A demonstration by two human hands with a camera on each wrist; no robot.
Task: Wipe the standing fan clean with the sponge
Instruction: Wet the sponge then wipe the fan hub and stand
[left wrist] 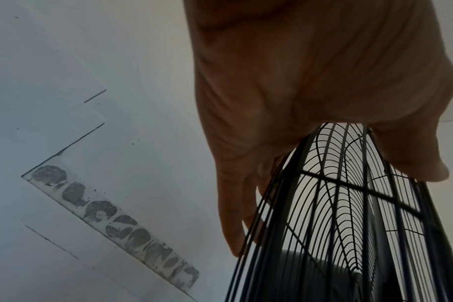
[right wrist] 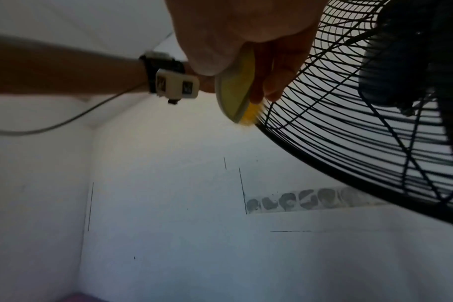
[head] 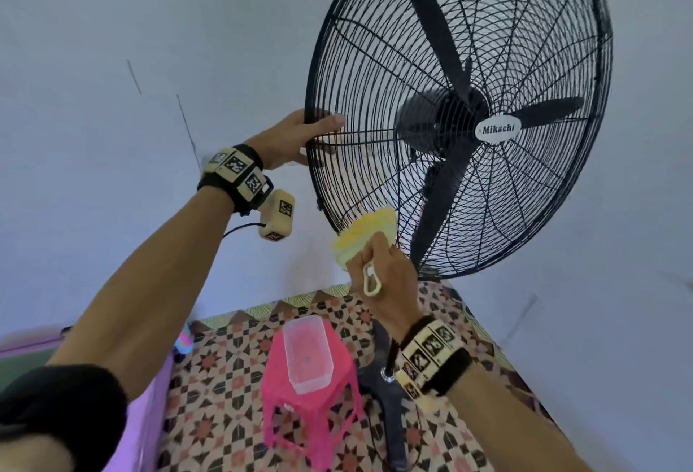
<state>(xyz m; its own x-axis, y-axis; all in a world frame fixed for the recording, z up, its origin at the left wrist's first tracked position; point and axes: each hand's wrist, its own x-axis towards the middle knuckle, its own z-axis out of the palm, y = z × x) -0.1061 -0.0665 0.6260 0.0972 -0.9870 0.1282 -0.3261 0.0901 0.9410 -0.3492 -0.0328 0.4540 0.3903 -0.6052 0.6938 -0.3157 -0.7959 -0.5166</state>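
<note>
A black standing fan (head: 525, 59) with a wire cage and a white Mikachi badge (head: 498, 129) fills the upper right of the head view. My left hand (head: 300, 138) grips the cage's left rim, thumb on the front wires, fingers behind; the left wrist view shows that left hand (left wrist: 311, 92) straddling the fan rim (left wrist: 336, 204). My right hand (head: 382, 265) holds a yellow sponge (head: 365, 233) against the lower left of the cage. In the right wrist view the sponge (right wrist: 237, 87) touches the fan's cage (right wrist: 349, 132) at its edge.
Below stands a pink plastic stool (head: 311, 408) with a clear plastic container (head: 305, 353) on it. The fan's dark base (head: 390, 408) and pole rest on a patterned floor (head: 225, 378). A pale wall (head: 150, 40) lies behind, a purple surface (head: 150, 415) at the left.
</note>
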